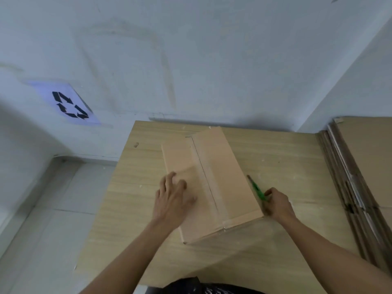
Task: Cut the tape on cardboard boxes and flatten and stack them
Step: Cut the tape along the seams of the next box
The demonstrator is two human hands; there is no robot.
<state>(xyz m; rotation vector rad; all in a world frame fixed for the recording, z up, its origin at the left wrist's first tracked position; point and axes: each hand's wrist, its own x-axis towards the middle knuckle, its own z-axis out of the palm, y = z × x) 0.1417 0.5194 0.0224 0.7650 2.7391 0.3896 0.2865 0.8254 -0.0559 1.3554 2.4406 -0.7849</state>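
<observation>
Now the right grip [277,205] is curled round a green-handled box cutter [257,190], just beside the closed brown cardboard box [224,177]. The left grip [171,196] lies flat, fingers spread, on the box top. The box sits mid-way on the light wooden counter [131,209], and its long axis and taped seam [203,172] point away from the person. A stack of flattened cardboard sheets [360,166] lies to the right. A white paper sign with black recycling arrows [70,105] hangs on the wall to the left.

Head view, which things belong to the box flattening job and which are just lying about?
Job: cardboard box, tape on its seam, green cutter in the right hand, left hand on the box, flattened stack.
Lying about: recycling sign, black bag.
</observation>
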